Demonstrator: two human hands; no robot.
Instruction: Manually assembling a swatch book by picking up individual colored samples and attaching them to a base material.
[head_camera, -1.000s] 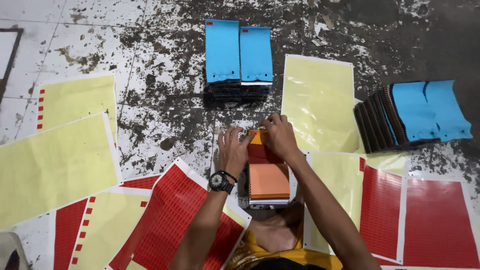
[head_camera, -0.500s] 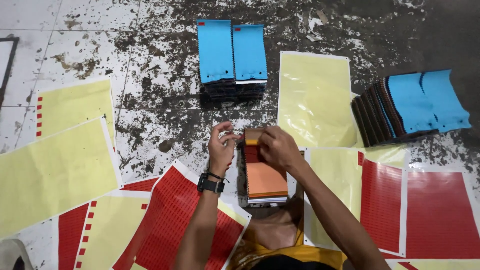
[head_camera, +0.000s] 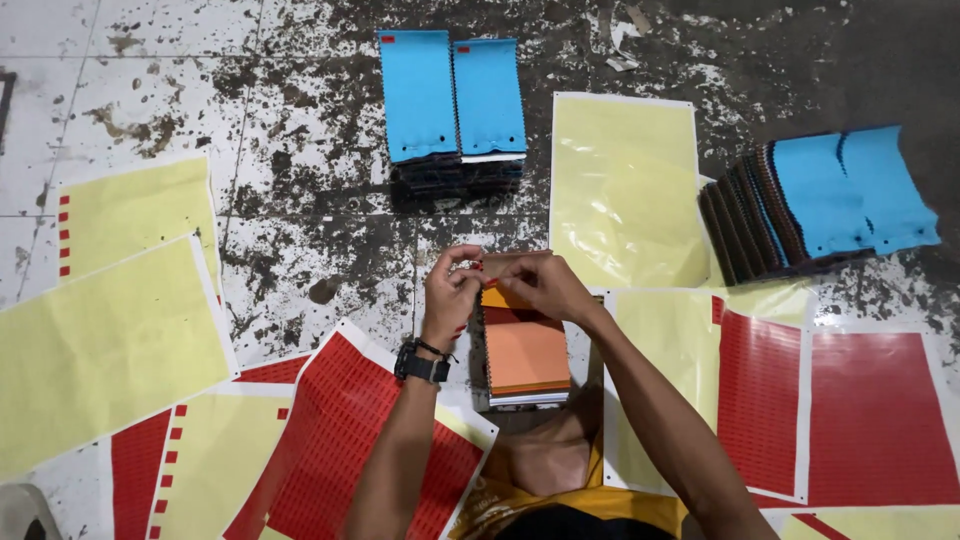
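While both hands meet over the far end of the orange swatch stack (head_camera: 527, 352) on the speckled floor (head_camera: 300, 200), the left hand (head_camera: 450, 295) pinches a small red sticker (head_camera: 478, 266) between narrowed fingertips, and the right hand (head_camera: 540, 283) curls beside it, fingertips touching the same spot. Red sticker sheets (head_camera: 340, 440) lie at the floor's near edge; blue swatch stacks (head_camera: 450, 100) sit farther off.

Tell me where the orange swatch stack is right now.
In the head view the orange swatch stack lies on the floor at centre, just below both hands, between the red sticker sheet and the yellow backing sheet.
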